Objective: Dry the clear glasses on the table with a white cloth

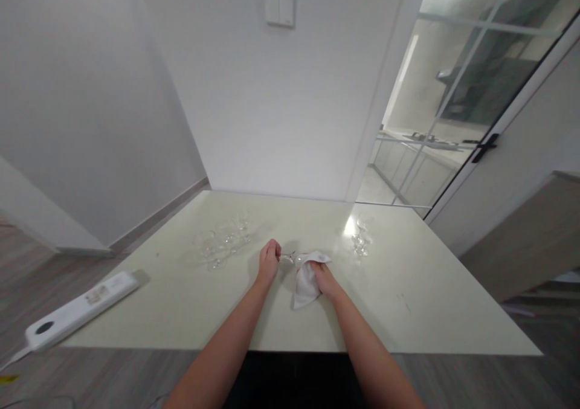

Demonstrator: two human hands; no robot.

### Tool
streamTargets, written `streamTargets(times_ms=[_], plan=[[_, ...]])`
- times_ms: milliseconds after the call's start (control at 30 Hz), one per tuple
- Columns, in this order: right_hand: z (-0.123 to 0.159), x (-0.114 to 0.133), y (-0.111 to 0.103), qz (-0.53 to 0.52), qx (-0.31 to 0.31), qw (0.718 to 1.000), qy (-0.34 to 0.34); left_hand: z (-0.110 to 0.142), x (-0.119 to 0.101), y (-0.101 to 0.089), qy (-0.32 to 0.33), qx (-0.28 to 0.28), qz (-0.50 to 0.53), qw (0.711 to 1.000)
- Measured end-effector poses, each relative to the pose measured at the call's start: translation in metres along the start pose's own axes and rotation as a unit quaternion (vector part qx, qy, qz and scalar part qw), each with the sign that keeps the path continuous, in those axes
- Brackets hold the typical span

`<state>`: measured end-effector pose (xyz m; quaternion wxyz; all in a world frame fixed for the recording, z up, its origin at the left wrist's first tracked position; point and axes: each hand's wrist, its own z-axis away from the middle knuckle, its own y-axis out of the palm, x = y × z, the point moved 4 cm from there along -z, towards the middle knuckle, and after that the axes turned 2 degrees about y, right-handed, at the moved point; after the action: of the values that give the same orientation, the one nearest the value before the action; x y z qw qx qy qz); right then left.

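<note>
Near the middle of the table, a clear stemmed glass lies sideways between my two hands. My left hand is closed around its stem end at the left. A white cloth is gripped in my right hand, its upper part against the glass bowl and a corner hanging down toward me. The cloth hides part of the bowl and some of my right fingers.
Several clear glasses stand on the left of the pale table. More glasses are at the right beside a bright reflection. A white power strip lies at the left edge. Behind the table is a wall; a glass-paned door stands at right.
</note>
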<state>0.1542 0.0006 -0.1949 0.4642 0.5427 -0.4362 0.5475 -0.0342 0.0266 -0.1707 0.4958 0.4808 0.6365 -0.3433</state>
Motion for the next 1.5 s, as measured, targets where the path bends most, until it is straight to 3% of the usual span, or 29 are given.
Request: streamTargets(times_ms=[233, 400, 567, 733, 900, 1133, 1300, 1433, 1500], plan=[[0.004, 0.014, 0.001, 0.002, 0.017, 0.998, -0.062, 0.002, -0.005, 0.005, 0.001, 0.041, -0.027, 0.999], [0.005, 0.008, -0.002, 0.005, -0.036, 0.999, 0.002, 0.003, -0.008, 0.008, 0.01, 0.06, -0.02, 0.998], [0.002, 0.003, -0.006, -0.024, -0.083, 0.996, 0.02, 0.004, -0.007, 0.01, 0.005, 0.08, 0.001, 0.997], [-0.007, -0.008, -0.014, -0.177, -0.179, 0.968, 0.012, 0.009, -0.002, 0.019, -0.008, 0.176, 0.024, 0.984], [-0.007, 0.005, -0.012, -0.261, -0.159, 0.951, -0.043, 0.023, -0.004, 0.033, -0.071, 0.266, 0.052, 0.96], [-0.009, 0.007, -0.004, -0.314, -0.118, 0.942, -0.033, 0.019, -0.008, 0.031, -0.121, 0.13, 0.175, 0.969], [-0.012, -0.001, -0.001, -0.286, -0.105, 0.953, -0.007, 0.023, -0.008, 0.036, -0.138, 0.172, 0.198, 0.955], [-0.012, 0.003, -0.007, -0.325, -0.136, 0.936, -0.014, 0.021, -0.012, 0.034, -0.139, 0.118, 0.25, 0.951], [-0.01, 0.006, -0.008, -0.294, -0.133, 0.946, -0.034, 0.019, -0.014, 0.032, -0.151, 0.096, 0.282, 0.942]])
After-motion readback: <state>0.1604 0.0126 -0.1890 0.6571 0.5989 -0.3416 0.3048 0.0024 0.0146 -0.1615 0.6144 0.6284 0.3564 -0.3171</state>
